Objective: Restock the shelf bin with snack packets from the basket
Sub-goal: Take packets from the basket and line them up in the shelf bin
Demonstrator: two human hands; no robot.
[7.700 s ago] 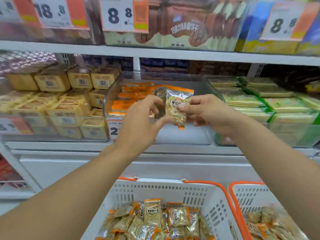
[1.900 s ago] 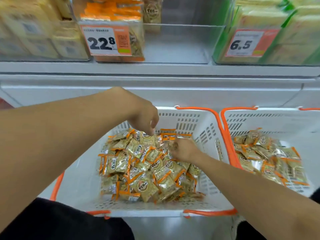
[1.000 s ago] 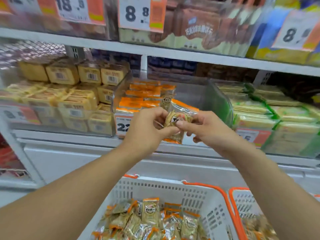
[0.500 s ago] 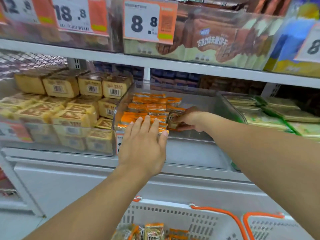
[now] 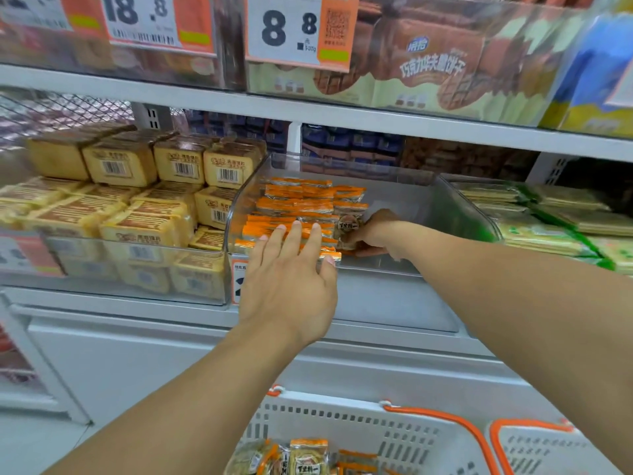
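Clear plastic shelf bin [image 5: 455,197] getting topped up with orange-edged snack packets [image 5: 294,204].
Right hand [image 5: 375,233] is inside the bin, fingers curled round one packet [image 5: 347,228] just right of the stacked rows. Left hand [image 5: 291,282] hovers flat at the bin's front edge, fingers spread wide, holding nothing. White basket [image 5: 370,437] sits below the bin with more packets in it.

White store shelving [image 5: 342,113] with price tags [image 5: 298,29]
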